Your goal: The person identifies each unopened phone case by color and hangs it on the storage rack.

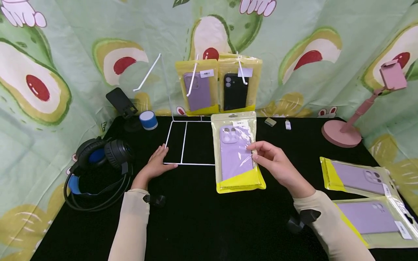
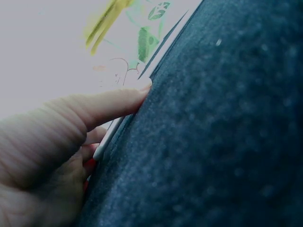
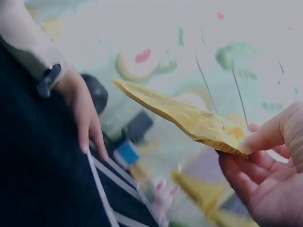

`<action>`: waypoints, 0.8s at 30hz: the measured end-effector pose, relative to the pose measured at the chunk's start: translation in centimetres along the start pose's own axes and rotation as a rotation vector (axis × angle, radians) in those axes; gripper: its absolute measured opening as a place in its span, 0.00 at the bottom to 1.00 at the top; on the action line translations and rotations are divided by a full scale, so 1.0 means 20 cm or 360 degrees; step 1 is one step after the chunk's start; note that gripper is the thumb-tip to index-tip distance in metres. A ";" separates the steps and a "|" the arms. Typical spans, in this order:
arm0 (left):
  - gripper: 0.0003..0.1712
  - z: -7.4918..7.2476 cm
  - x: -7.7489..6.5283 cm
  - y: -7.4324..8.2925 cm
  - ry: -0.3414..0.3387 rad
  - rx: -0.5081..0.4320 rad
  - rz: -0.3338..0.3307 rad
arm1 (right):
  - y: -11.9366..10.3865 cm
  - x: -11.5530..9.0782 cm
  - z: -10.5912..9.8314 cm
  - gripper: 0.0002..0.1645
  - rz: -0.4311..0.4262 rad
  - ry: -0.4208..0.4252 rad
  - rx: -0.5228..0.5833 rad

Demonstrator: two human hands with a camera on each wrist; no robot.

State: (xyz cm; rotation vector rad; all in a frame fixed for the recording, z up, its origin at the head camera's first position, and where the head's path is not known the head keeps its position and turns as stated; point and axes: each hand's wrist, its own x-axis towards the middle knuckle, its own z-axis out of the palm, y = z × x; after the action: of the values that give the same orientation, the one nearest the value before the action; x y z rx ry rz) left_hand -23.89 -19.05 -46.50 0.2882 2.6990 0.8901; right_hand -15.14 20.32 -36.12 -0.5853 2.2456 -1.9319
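Observation:
My right hand (image 1: 274,161) pinches the right edge of a clear-and-yellow pouch (image 1: 241,184) with a lilac phone case (image 1: 236,159) inside. The pouch is upright in front of the rack; in the right wrist view the yellow pouch (image 3: 180,113) shows nearly edge-on between thumb and fingers. My left hand (image 1: 156,165) rests at the front left corner of a white wire display rack (image 1: 196,164), fingers stretched over the side bar. The left wrist view shows the thumb (image 2: 113,101) straight against the white bar (image 2: 165,45). From the rack's hooks hang a lilac-case pouch (image 1: 200,92) and a black-case pouch (image 1: 236,92).
The rack's left hook (image 1: 147,72) is bare. Headphones (image 1: 98,166), a blue-and-white cylinder (image 1: 148,120) and a black phone stand (image 1: 121,101) stand left. Two lilac-case pouches (image 1: 359,177) lie right, below a pink stand (image 1: 342,133). Small items (image 1: 270,122) lie behind.

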 end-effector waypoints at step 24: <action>0.50 -0.01 0.00 -0.01 -0.0005 -0.0025 0.0036 | -0.21 0.37 0.28 0.17 -0.0326 0.0003 -0.0001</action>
State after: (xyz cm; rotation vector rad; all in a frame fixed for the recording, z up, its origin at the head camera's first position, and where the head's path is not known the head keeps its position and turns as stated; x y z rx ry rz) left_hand -23.90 -19.39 -46.43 0.3172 2.6894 0.9163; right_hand -19.24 11.97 -31.90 -0.8439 2.2663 -2.0225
